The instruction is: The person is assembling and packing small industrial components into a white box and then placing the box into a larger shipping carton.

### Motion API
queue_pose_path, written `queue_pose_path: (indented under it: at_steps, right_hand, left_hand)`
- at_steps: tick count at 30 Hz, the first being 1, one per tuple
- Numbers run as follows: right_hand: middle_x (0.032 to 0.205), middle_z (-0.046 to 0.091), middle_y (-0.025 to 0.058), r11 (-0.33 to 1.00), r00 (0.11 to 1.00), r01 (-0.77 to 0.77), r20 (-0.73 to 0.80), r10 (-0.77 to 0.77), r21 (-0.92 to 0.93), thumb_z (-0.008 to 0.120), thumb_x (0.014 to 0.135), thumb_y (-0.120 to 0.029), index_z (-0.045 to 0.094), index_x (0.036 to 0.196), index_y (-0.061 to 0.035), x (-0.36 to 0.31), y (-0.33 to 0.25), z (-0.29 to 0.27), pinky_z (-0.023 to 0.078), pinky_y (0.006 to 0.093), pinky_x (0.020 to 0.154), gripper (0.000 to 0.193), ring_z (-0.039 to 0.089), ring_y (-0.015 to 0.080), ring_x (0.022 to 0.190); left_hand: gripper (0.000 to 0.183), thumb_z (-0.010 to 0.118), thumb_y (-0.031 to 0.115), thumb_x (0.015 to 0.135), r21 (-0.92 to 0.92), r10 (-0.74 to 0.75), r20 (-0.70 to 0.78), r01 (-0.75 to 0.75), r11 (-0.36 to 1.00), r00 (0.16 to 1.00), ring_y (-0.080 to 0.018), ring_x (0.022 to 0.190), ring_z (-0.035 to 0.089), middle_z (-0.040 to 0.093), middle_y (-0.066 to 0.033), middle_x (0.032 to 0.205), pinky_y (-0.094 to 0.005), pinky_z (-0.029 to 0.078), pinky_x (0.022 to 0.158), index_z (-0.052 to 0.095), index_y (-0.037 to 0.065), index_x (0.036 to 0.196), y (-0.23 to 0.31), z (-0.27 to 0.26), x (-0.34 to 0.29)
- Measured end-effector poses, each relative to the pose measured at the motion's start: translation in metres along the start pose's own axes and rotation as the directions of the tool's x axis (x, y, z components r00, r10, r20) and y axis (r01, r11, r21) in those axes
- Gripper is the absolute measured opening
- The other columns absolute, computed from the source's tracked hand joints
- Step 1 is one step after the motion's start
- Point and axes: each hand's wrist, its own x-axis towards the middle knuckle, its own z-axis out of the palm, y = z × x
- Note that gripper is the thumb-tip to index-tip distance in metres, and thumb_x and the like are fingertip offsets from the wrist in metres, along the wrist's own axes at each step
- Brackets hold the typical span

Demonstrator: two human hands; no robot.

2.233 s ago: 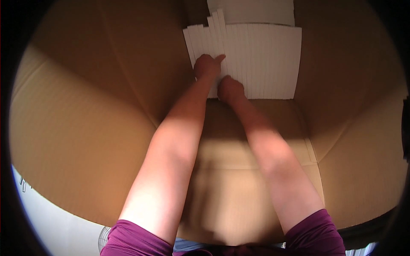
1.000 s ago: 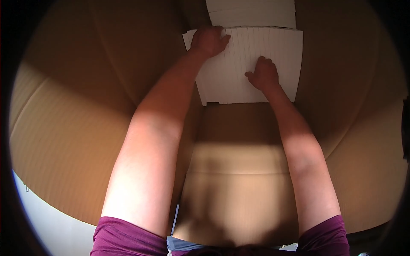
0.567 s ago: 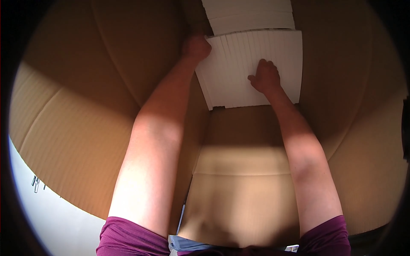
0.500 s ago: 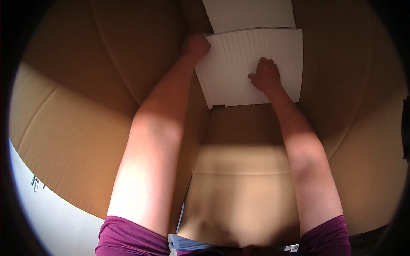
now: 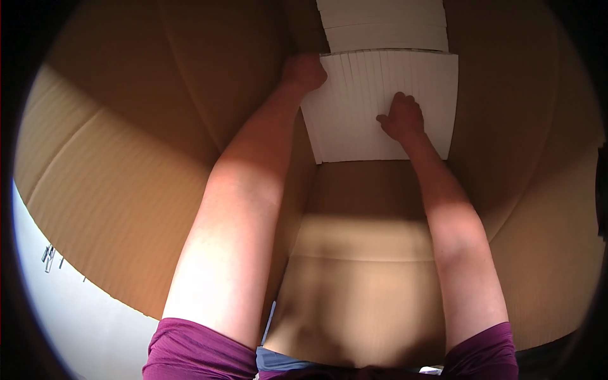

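A tight row of thin white cardboard pieces (image 5: 361, 126) stands on edge at the far end of a deep brown cardboard box (image 5: 361, 215). My left hand (image 5: 305, 73) is at the row's far left corner, between the white pieces and the box's left wall. It looks closed, with its fingertips hidden. On top of the row, right of its middle, rests my right hand (image 5: 405, 118). Its fingers are curled down and its thumb points left; whether it pinches any piece is hidden under the hand.
Beyond the row lies another white stack (image 5: 383, 25). The box's tall left wall (image 5: 126, 164) and right wall (image 5: 525, 158) rise beside my arms. A pale floor (image 5: 82, 304) shows outside at lower left. Shadow covers the far end.
The small notch at the row's near left edge has closed, and its left pieces now sit flush. Both hands stay at about the same spots on the row. The whole view has shifted slightly.
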Motion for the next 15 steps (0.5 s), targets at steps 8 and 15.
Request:
queue_pose_path:
  at_steps: [8,15]
  right_hand:
    - [0.114,0.058,0.0243,1.0,0.999,-0.013,0.029,0.013,-0.012,0.082,0.081,-0.032,0.054,0.115,0.005,-0.001,-0.002,-0.008,0.054,0.0453,0.091,0.057,0.062,0.0375,0.106]
    - [0.112,0.06,0.0236,0.999,0.999,-0.028,0.023,0.028,-0.024,0.083,0.079,-0.03,0.057,0.11,0.0045,0.001,-0.009,-0.005,0.054,0.0433,0.091,0.052,0.062,0.0367,0.105]
  left_hand:
    - [0.05,0.056,0.001,0.076,-0.083,0.044,-0.473,-0.094,0.992,0.88,-0.0423,0.121,0.052,0.053,-0.0301,0.135,-0.0495,0.039,0.109,0.056,-0.008,0.125,0.021,0.046,-0.053]
    - [0.048,0.06,0.0,0.078,-0.116,-0.016,-0.598,-0.067,0.991,0.802,-0.0414,0.119,0.051,0.051,-0.0292,0.134,-0.0496,0.038,0.108,0.054,-0.01,0.125,0.014,0.049,-0.054]
